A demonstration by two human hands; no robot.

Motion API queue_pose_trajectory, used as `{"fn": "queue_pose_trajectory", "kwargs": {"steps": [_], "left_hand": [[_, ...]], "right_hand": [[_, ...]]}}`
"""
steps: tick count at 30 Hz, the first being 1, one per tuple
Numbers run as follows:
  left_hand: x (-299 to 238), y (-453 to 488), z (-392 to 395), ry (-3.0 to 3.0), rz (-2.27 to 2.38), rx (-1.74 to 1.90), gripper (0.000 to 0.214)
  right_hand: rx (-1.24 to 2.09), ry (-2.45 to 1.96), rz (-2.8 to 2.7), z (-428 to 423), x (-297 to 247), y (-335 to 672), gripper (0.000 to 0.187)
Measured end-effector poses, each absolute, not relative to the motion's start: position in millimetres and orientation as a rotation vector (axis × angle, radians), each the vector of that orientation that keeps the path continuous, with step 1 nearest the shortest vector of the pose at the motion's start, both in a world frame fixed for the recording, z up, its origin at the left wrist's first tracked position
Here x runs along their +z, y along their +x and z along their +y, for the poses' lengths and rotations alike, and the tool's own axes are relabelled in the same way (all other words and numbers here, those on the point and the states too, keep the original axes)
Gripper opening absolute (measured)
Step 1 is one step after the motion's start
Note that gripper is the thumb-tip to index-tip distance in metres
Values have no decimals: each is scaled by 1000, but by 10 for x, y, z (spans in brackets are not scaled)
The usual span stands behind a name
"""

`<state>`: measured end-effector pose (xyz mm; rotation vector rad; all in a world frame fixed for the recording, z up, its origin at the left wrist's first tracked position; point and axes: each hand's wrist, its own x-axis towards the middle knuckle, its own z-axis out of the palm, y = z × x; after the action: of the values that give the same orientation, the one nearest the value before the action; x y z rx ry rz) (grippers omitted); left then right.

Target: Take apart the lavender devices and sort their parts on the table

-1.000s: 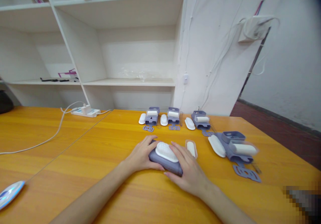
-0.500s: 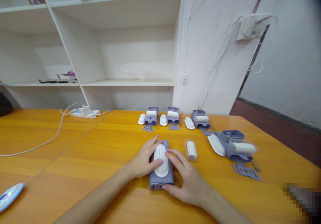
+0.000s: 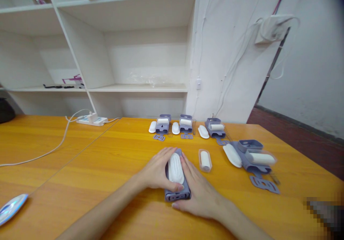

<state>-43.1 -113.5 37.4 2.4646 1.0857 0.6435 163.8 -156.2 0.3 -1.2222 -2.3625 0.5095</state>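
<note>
A grey-blue holder [image 3: 177, 196] lies on the orange table [image 3: 107, 168] with a white bristled brush piece [image 3: 175, 167] on top, lengthwise toward me. My left hand [image 3: 157, 172] grips its left side, thumb across the near end of the white piece. My right hand [image 3: 199, 189] lies flat along its right side, fingers stretched out against it. A small clear case with a white roller [image 3: 205, 160] sits just right of my hands.
Further sets of grey holders and white parts stand at the back [image 3: 163, 125], [image 3: 186, 124], [image 3: 215, 128] and at the right [image 3: 251, 157]. A power strip [image 3: 91, 119] with a white cable lies at the left. White shelves [image 3: 129, 88] rise behind the table.
The holder with the white piece turned from slanting across to pointing toward me. Both hands then closed in along its sides.
</note>
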Motion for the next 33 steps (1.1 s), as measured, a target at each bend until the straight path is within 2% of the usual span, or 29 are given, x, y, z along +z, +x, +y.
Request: {"fn": "queue_pose_trajectory", "kwargs": {"steps": [8, 14, 18, 20, 23, 25, 30, 33], "left_hand": [[357, -372, -1087, 2451, 1049, 808, 89], [355, -281, -1138, 2470, 1726, 888, 76], [554, -313, -1171, 2685, 1865, 640, 78], [688, -366, -1164, 2841, 1631, 509, 70], [879, -431, -1108, 2940, 1165, 337, 45], [989, -427, -1044, 2908, 1019, 209, 39], [1205, -210, -899, 2700, 1082, -200, 54], [1261, -43, -888, 2686, 1135, -356, 49]], "right_hand": [[473, -1180, -2321, -1554, -1, 1633, 105], [400, -1252, -2240, -1585, 22, 1678, 99], [341, -1285, -2196, -1582, 1, 1641, 100], [352, -1343, -2111, -1556, -13, 1630, 96], [418, -1363, -2041, -1518, -22, 1640, 92], [448, -1338, -2046, -1507, -18, 1654, 92], [498, -1302, -2067, -1508, -7, 1669, 89], [516, -1293, -2064, -1507, 8, 1668, 90]]}}
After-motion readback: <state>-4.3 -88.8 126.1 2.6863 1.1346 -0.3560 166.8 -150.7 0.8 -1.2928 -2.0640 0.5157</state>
